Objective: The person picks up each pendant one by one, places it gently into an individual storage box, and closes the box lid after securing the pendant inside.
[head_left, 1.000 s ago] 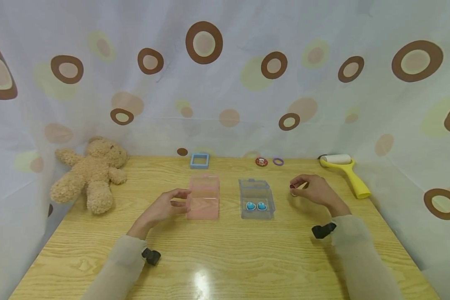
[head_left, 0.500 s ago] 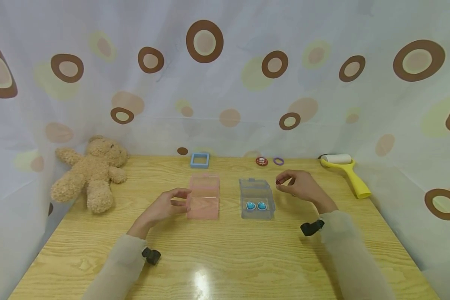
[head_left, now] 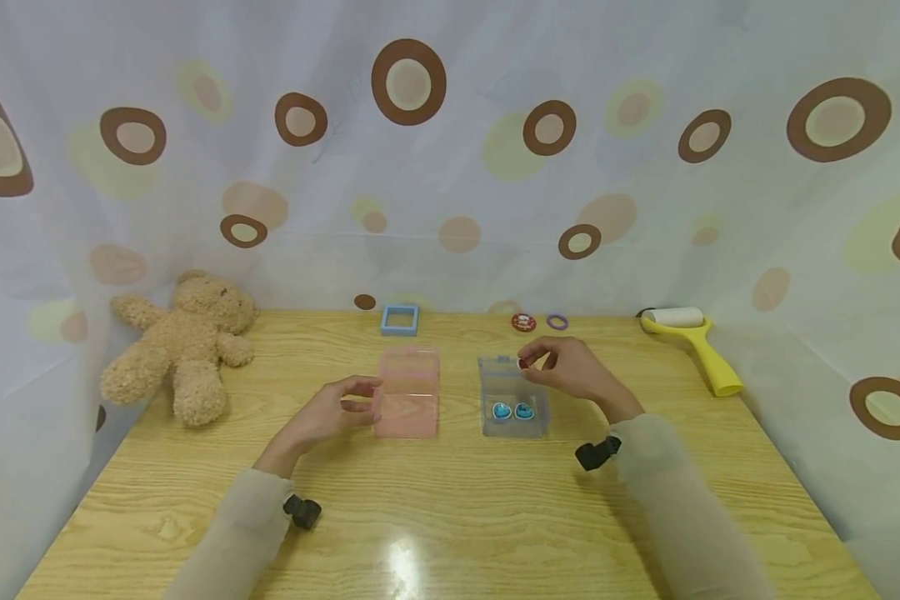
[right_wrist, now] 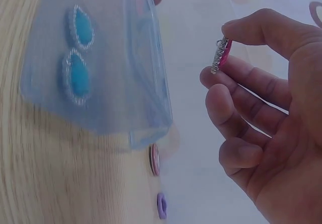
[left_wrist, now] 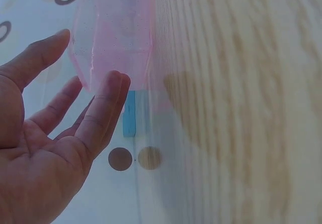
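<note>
Two pale sleeves (head_left: 228,533), each with a small black camera (head_left: 303,512) strapped at the wrist, reach from the near edge over a wood-grain worktop (head_left: 450,517). At left, the person's left hand (head_left: 322,417) has its grip released: thumb and fingers are spread apart, holding nothing, with the fingertips right at the left side of an open, see-through pink box (head_left: 407,421); whether they touch it is hard to tell. To the right of that box, with a gap between, stands an open, see-through blue-grey box (head_left: 502,430), its lid leaning back. Inside its near part sit two blue teardrop gems (head_left: 502,412) with beaded rims, side by side. The right hand (head_left: 570,371) comes in from the right, its grip pinching a small red gem (right_wrist: 228,54) with a silvery rim between thumb and fingertips. That gem is held edge-on in the right wrist view, raised near the lid of the blue-grey box, behind the blue pair and apart from them. Farther back, from left to right, are a tan teddy bear (head_left: 187,337) on its back, a light-blue square frame (head_left: 400,331), a red patterned disc (head_left: 523,322), a purple ring (head_left: 557,322) and a yellow-handled lint roller (head_left: 708,358). Behind everything hangs a white sheet (head_left: 450,183) printed with brown rings and pale spots.
</note>
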Available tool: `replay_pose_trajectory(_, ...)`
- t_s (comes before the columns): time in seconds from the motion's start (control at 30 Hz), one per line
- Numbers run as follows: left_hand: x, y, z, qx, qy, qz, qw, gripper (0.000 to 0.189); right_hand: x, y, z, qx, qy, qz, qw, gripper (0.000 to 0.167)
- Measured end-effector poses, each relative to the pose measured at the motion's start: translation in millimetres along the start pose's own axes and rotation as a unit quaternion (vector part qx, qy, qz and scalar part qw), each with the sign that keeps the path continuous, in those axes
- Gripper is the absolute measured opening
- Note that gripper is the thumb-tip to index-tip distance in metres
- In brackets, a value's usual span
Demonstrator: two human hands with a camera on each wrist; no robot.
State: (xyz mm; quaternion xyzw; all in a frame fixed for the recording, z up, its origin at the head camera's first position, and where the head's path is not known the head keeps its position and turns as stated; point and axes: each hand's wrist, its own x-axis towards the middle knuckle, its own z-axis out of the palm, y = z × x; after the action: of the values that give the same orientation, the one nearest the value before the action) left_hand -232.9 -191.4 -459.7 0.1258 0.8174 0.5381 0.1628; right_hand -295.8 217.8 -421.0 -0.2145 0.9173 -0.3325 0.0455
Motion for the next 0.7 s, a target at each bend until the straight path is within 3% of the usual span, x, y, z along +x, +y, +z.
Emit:
replay_pose_trajectory(0.43, -1.1, 0.7, 0.4, 0.004, 0.003, -0.001, 1.0000, 0.059, 15.4, -32.5, 22.2, 0.014, -0.028, -0.038, 0.9988, 0.028)
replay_pose_trajectory(0.7, -1.0, 0.0, -0.3, 0.008, 0.003, 0.005, 1.0000, 0.060, 25.1, -45.4, 39.8, -0.005, -0.038, -0.052, 0.9979, 0.027)
